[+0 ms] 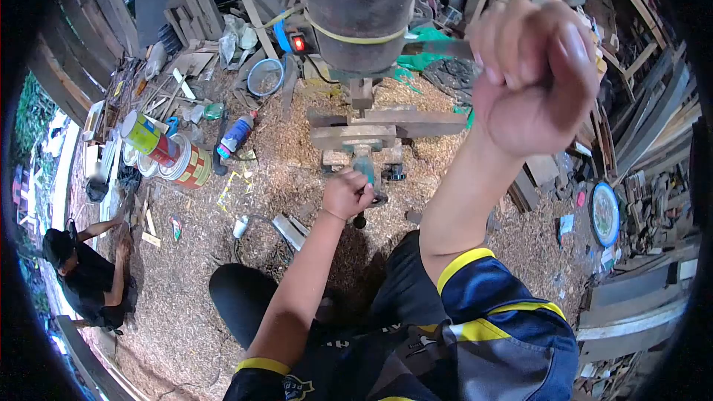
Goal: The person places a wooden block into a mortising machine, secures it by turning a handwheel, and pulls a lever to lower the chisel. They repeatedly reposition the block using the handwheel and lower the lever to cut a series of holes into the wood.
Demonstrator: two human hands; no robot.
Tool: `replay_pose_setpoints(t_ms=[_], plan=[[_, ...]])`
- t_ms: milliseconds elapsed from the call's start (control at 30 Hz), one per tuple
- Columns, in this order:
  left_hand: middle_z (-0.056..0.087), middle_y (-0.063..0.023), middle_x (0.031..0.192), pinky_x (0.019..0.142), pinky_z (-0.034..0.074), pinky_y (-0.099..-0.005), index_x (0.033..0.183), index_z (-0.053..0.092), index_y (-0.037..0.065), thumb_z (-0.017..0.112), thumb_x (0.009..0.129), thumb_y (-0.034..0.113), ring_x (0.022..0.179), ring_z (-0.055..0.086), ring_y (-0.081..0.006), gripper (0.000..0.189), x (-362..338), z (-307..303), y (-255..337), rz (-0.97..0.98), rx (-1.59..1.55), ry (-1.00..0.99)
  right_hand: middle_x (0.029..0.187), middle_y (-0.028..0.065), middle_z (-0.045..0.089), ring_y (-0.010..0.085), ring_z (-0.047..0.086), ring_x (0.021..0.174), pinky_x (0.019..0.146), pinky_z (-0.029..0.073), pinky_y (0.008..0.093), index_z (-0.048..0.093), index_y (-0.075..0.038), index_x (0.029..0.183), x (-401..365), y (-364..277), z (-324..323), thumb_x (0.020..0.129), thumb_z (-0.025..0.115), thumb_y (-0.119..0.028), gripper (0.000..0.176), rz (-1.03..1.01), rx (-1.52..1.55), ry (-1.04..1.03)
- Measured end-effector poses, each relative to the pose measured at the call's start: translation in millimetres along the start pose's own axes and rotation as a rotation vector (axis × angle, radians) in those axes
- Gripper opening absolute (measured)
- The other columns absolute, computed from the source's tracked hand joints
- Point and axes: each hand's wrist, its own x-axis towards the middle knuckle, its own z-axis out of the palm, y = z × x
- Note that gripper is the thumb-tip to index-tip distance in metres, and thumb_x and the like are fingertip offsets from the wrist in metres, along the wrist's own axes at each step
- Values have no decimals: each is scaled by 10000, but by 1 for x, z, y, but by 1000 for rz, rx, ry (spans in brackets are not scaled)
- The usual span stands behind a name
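Observation:
My right hand [535, 78] is raised at the upper right, its fingers curled round the end of a dark lever [442, 48] beside the machine's big dark cylindrical housing [360, 15]. Low in front of the machine, my left hand [347, 194] is closed at the teal part [364, 167] of the vise; what its fingers grip is hidden. A dark round knob [360, 220] shows just below it. Under the square chisel head [362, 93], a wooden piece [423, 122] lies across the vise, behind a lighter block [353, 136].
A person [89, 275] in black crouches at the left. Stacked paint buckets [186, 163], a blue spray bottle [236, 136] and a round basket [265, 77] stand left of the machine. A lit red switch [298, 43] is beside the housing. Wood shavings [178, 275] cover the floor.

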Motion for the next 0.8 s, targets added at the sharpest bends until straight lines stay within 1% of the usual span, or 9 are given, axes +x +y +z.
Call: replay_pose_setpoints(t_ms=[133,367,500,533,567,633,700,767,800], plan=[[588,-119,711,622,529,-463,711,578,80,710,822,185,686,603,-357,202,-3,2,0,-9,8,25,573,28,413,94,358,489,455,238,265,502,-8,697,0,-6,17,992,549,-147,330,-37,-102,84],[622,-127,714,646,544,-469,705,588,82,720,803,195,709,637,-373,199,-1,8,-2,-47,24,91,584,25,443,79,366,493,458,252,264,500,-1,693,12,3,9,1022,563,-131,359,4,-165,81],[612,-168,712,666,531,-488,711,581,61,714,796,200,715,624,-415,210,1,5,5,-190,-14,67,586,16,457,71,374,488,456,266,266,503,-4,693,10,-1,9,1027,567,-106,355,29,-161,89],[587,-194,705,668,514,-492,719,570,48,703,797,187,706,601,-438,207,-3,6,7,-226,-33,60,592,3,475,59,387,495,459,272,257,578,30,759,10,0,6,1022,594,-96,292,38,-121,81],[587,-194,705,668,514,-492,719,570,48,703,797,187,706,601,-438,207,-5,7,8,-227,-30,65,592,3,475,59,387,495,459,272,257,578,30,759,10,-2,9,1022,594,-96,292,37,-117,77],[591,-202,698,666,513,-490,709,584,50,705,810,210,698,603,-446,225,-2,5,6,-218,-19,31,542,30,377,105,312,488,474,274,294,400,-76,645,13,-5,20,1022,466,-140,389,135,-315,189],[622,-200,752,693,519,-494,747,602,54,674,856,214,750,618,-447,207,-2,4,2,-210,18,-38,553,23,400,89,328,472,449,265,286,400,-54,647,12,1,18,1042,469,-95,403,87,-332,209],[654,-198,823,732,527,-504,808,613,50,634,896,199,813,636,-431,175,-2,2,-1,-40,69,-113,560,21,419,81,337,471,448,264,277,433,-36,658,14,-2,18,1044,482,-110,396,106,-344,176],[669,-206,877,786,531,-522,851,615,46,572,974,227,872,638,-444,223,-1,-3,1,-53,69,-185,574,7,432,69,345,480,454,259,271,463,-21,671,17,-2,15,1038,504,-101,378,58,-433,125]])
